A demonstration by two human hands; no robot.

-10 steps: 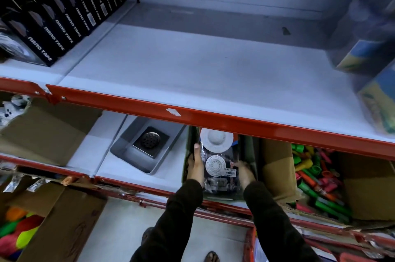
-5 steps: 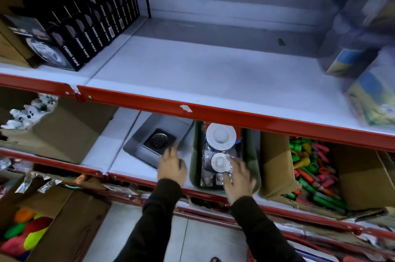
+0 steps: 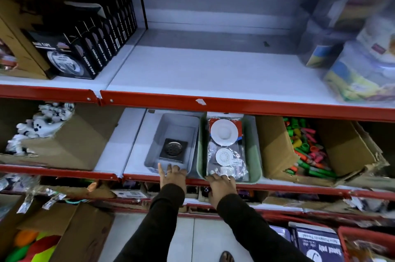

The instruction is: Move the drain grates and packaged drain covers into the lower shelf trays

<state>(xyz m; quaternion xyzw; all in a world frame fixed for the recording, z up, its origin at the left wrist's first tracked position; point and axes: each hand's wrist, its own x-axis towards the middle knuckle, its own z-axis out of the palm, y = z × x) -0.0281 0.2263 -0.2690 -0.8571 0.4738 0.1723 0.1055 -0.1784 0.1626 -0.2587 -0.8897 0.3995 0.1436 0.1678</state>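
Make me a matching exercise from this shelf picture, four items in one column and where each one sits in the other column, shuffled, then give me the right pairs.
Items
1. square dark metal drain grate
2. clear packets of round white drain covers
3. black nano tape boxes
4. green, orange and pink plastic pieces

Places
A. upper shelf, left
B. brown cardboard box, lower shelf, right
C. grey plastic tray
D. green plastic tray

Pairs: 1-C, 2-D, 3-A, 4-B

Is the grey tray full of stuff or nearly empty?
Nearly empty. The grey tray holds only one square metal drain grate lying flat near its front; the rest of its floor is bare.
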